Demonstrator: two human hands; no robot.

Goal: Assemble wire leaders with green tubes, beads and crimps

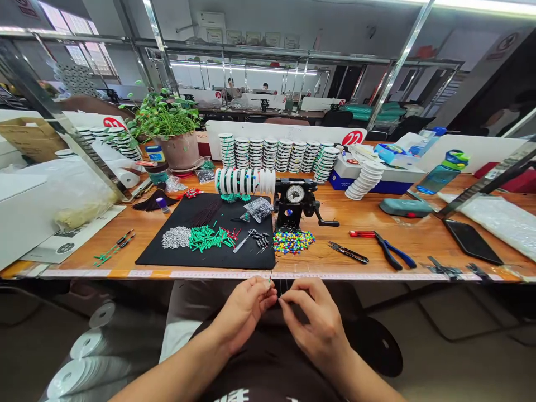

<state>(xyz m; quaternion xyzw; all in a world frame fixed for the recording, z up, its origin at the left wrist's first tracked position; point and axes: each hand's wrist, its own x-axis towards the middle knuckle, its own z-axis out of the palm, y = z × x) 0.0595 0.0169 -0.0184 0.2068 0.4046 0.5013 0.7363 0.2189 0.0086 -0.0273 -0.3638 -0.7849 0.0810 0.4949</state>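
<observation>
Just in front of the table's near edge, my left hand (250, 301) pinches a thin dark strand (271, 274) that points upward, with a small bit of green at the fingertips. Close beside it, my right hand (313, 314) is closed in a pinch between thumb and forefinger. What it grips is too fine to make out. On the black mat (154, 250) beyond my hands lie green tubes (211, 238), silvery small parts (176, 237) and a pair of tweezers (243, 242). Multicoloured beads (293, 242) are heaped right of the mat.
A hand-cranked winder (295, 201) carrying white spools (247, 181) stands behind the beads. Snips (347, 252), blue-handled pliers (396, 252) and a phone (472, 240) lie to the right. Stacked spools (272, 155), a potted plant (180, 151) and a bottle (443, 172) line the back.
</observation>
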